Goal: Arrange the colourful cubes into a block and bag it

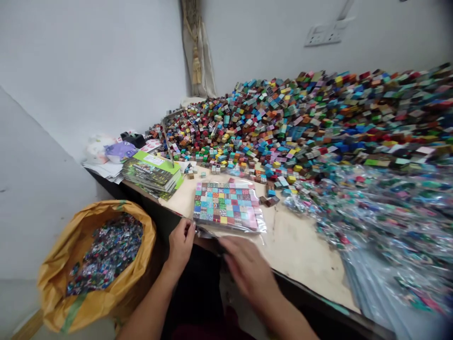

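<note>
Left hand (181, 243) pinching the near edge of a clear bag of coloured blocks (228, 206) on the table (300, 250), right hand (244, 271) blurred with fingers spread just beside it, and a hard tug risking a torn bag or blocks spilling over the edge.

A clear plastic bag (226, 206) lies flat on the worn cream tabletop (304, 255), close to the table's near edge and just below a heap of loose cubes (247, 137). Inside, small cubes sit packed side by side in a neat rectangular grid, their patterned faces showing teal, yellow, pink, green, red and blue. The glossy plastic reflects the light and extends beyond the grid as a thin, creased flap along the right and near sides.
</note>
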Tool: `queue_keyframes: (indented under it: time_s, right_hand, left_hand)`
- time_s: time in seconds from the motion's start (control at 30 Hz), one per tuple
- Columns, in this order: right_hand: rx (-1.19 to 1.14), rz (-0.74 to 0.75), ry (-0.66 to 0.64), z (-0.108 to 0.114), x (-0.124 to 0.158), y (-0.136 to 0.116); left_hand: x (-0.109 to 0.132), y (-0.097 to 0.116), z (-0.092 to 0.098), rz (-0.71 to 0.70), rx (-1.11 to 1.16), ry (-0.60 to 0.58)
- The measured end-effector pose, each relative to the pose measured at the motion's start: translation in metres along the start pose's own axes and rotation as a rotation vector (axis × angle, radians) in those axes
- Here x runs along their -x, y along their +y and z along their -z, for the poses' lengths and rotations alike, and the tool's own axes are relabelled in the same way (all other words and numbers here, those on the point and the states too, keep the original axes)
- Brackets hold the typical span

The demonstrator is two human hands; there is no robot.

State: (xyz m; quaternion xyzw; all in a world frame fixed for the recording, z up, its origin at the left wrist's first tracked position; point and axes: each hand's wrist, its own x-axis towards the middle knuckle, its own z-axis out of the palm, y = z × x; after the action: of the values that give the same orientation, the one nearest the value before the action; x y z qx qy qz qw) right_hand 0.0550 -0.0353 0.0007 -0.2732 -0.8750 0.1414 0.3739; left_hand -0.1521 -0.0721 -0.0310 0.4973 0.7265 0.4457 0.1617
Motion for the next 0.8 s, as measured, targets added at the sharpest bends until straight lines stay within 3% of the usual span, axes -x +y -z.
queue_keyframes:
  time_s: [0.1, 0.2, 0.27, 0.37, 0.47, 0.53, 0.63, 0.7, 0.8]
  right_hand:
    - [-0.075, 0.111, -0.159, -0.047, -0.016, -0.010]
    - [-0.035, 0.045, -0.230, -0.083, -0.031, -0.004]
    - [-0.027, -0.014, -0.259, -0.091, -0.039, -0.002]
    - [-0.087, -0.036, -0.228, -0.076, -0.044, -0.008]
    - [-0.153, 0.020, -0.136, -0.039, -0.033, -0.012]
    - [-0.054, -0.007, 0.040, -0.011, -0.017, -0.005]
    - [0.254, -0.207, 0.292, 0.020, 0.012, 0.022]
    - [0.386, -0.334, 0.250, 0.029, 0.025, 0.044]
    - [0.444, -0.418, 0.003, 0.030, 0.029, 0.067]
  left_hand:
    - [0.000, 0.000, 0.001, -0.024, -0.028, -0.006]
    - [-0.001, -0.003, 0.002, -0.048, -0.024, -0.014]
    - [-0.003, -0.007, 0.005, -0.079, -0.020, -0.023]
    - [-0.001, -0.011, 0.010, -0.096, -0.032, -0.022]
    - [0.009, -0.009, 0.013, -0.090, -0.064, 0.073]
    - [0.019, 0.000, 0.009, -0.249, -0.081, 0.065]
    - [0.029, 0.026, -0.012, -0.679, -0.071, -0.197]
    - [0.026, 0.046, -0.034, -0.807, -0.071, -0.364]
    - [0.013, 0.063, -0.067, -0.827, -0.107, -0.476]
